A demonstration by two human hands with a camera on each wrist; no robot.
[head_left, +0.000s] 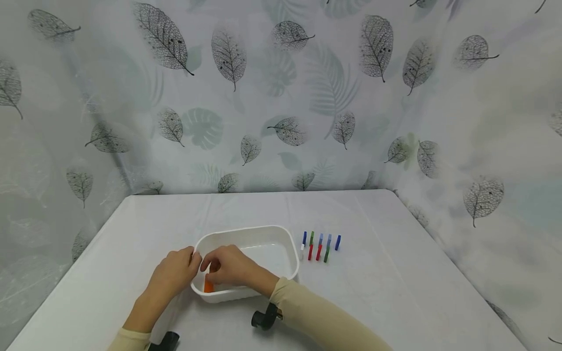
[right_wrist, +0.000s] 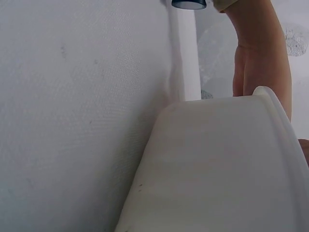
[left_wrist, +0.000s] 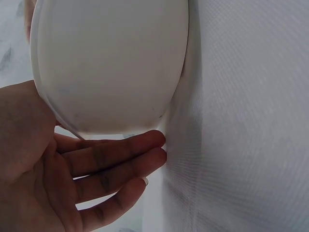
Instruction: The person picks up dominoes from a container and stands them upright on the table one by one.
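Note:
A white plastic tub (head_left: 268,287) with rounded corners sits on the table. My left hand (head_left: 174,271) grips its left end, the thumb up by the rim and the fingers against the outer wall; the left wrist view shows these fingers (left_wrist: 116,162) below the tub's end. My right hand (head_left: 232,265) reaches over the near rim into the tub's left part. Its thumb and fingers pinch a small orange piece (head_left: 209,285), partly hidden by the hand. In the right wrist view the tub's wall (right_wrist: 217,154) hides the right hand's fingers.
Right of the tub, several short marker-like sticks in blue, light blue, green, red and white lie in two rows, one a dark blue stick (head_left: 337,243). Leaf-printed curtains (head_left: 263,97) rise behind and beside the white table (head_left: 373,292). Black wrist cameras (head_left: 263,319) hang below both wrists.

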